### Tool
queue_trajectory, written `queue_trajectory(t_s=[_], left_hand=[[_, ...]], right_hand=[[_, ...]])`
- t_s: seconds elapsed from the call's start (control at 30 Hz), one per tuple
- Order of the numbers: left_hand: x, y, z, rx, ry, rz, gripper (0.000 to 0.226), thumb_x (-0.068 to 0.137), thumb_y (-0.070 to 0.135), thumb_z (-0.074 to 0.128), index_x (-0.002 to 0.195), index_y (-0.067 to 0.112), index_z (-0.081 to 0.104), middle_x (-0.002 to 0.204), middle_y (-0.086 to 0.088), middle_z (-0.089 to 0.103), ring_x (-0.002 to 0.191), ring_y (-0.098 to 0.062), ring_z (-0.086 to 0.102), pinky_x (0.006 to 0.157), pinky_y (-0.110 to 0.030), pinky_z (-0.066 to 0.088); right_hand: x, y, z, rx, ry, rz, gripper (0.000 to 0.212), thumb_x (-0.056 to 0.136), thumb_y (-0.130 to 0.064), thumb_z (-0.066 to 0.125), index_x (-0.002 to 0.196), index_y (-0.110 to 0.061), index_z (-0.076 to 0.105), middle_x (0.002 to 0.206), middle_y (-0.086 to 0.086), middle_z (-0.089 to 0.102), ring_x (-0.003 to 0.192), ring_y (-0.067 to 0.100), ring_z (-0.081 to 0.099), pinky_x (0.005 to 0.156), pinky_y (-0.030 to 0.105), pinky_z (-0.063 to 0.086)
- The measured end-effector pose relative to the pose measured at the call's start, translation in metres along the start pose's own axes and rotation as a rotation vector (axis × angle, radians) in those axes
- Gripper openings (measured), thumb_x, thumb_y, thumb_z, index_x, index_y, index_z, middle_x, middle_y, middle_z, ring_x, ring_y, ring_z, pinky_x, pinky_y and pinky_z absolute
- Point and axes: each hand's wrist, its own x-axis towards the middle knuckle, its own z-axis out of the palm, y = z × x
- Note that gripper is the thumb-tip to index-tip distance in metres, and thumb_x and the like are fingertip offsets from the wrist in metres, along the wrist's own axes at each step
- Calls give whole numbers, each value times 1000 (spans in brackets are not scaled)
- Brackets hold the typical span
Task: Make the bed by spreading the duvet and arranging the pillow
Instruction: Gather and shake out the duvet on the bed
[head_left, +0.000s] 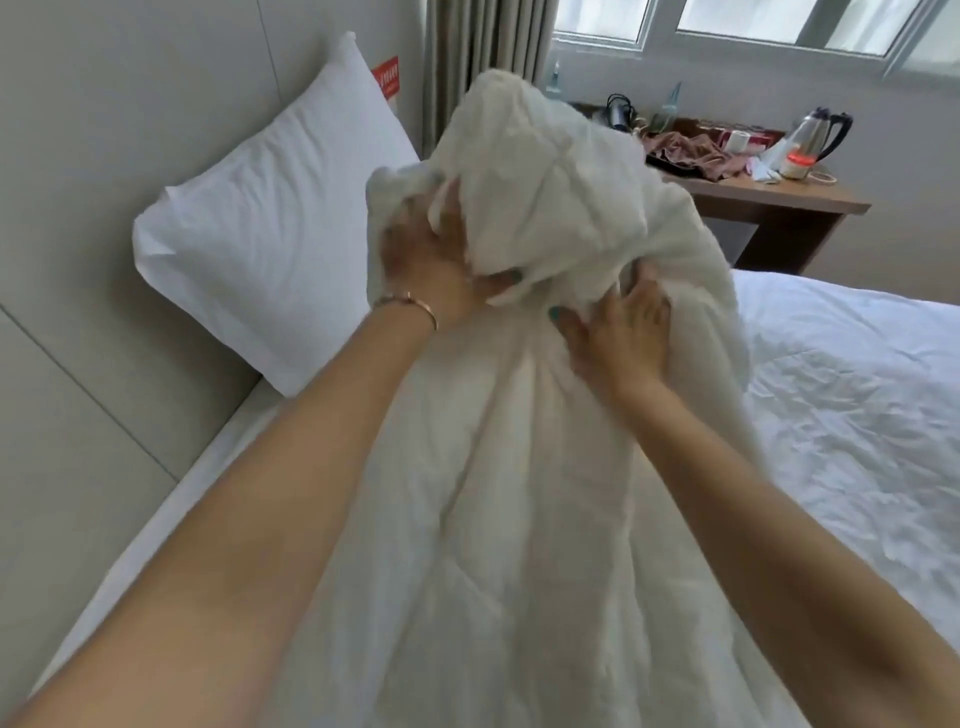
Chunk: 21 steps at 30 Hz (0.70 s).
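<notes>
White quilted duvet (545, 291) is bunched at frame centre, the left hand (431, 275) gripping a fold and the right hand (623, 338) pressing spread fingers below it — best found by its corners and shaken flat — pillow (260, 234) upper left against the headboard (104, 208).

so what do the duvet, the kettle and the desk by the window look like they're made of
The bunched white quilted duvet looks like soft matte fabric, likely cotton with padding: it creases and shows stitched lines. The silver kettle with black handle seems polished metal with plastic parts, given its shine. The brown desk looks like smooth wood or wood-look laminate; the picture cannot settle which.
</notes>
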Motion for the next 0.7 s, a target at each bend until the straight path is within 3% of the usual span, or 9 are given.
queue_trajectory(t_s=[0.07,0.13,0.23,0.47,0.6,0.63,0.7], left_hand=[[47,-17,-19,285,-186,-238,129,61,88,48,148,25,-24,156,-10,-25,142,-44,-19,112,-59,-8],[52,-23,-24,486,-104,-164,127,63,87,51,147,30,-26,154,-9,-32,141,-40,-26,110,-60,-12],[32,-29,-6,469,-67,-37,121,67,86,49,147,33,-24,155,-6,-31,142,-36,-25,112,-58,-11],[-38,-59,44,417,-180,-118,101,77,82,31,144,35,-29,154,-3,-34,142,-32,-28,114,-54,-10],[-155,-98,92,240,-413,-337,87,89,67,37,150,35,-16,157,-3,-26,145,-29,-18,118,-50,2],[-203,-112,106,216,-513,-424,85,90,63,41,151,36,-12,156,-3,-28,145,-29,-17,118,-50,3],[-321,-133,130,216,-682,-597,80,90,63,41,152,38,-3,157,-2,-26,146,-29,-15,117,-53,4]], right_hand=[[45,10,-7,-42,-38,182,82,85,-78,9,152,-36,-15,161,10,-15,147,35,-13,113,59,-13],[48,13,2,-228,-5,48,81,84,-81,6,148,-40,-23,160,2,-24,145,29,-25,109,60,-20],[40,12,20,-251,-24,-96,81,83,-83,5,147,-43,-23,159,-1,-26,144,28,-28,110,60,-20],[12,-13,72,-257,-89,-159,75,91,-74,17,148,-43,-22,159,-3,-26,145,27,-25,111,56,-19],[-73,-19,134,-39,-385,-174,69,99,-50,36,154,-35,-1,163,1,9,148,27,11,119,46,15],[-109,-16,157,-14,-487,-163,65,100,-47,35,155,-32,5,162,1,13,147,26,16,118,44,18],[-200,-3,205,-48,-732,-162,58,101,-46,23,154,-32,5,163,-1,0,149,26,7,118,45,11]])
